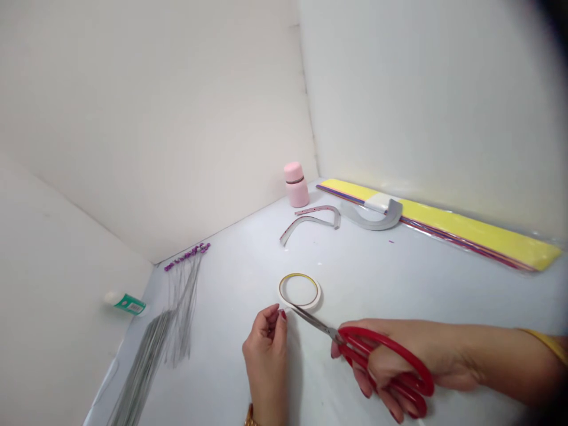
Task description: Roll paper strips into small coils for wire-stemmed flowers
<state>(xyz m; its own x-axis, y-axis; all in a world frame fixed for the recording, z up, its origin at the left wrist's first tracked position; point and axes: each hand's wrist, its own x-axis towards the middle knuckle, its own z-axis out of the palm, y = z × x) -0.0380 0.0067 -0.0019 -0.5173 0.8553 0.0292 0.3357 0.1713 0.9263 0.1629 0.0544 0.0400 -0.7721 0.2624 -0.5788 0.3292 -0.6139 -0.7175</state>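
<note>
Low in the middle of the head view, my left hand [269,349] is closed in a pinch on the loose end of a narrow white tape. The tape roll [316,300], white with a yellow inner ring, lies flat on the table just beyond my fingertips. My right hand [386,367] grips red-handled scissors [377,338], with fingers through the loops. The blade tips reach the short stretch of tape between my left fingers and the roll. Whether the blades are fully closed is hard to see.
Left on the table lie a bundle of grey wires [144,361] and thin stems with purple tips [189,255]. A green-and-white tube [128,303] is by the left wall. Farther back are a pink bottle [296,186], bent strips [310,218], a grey curved piece [375,220] and yellow-topped sheets [470,228].
</note>
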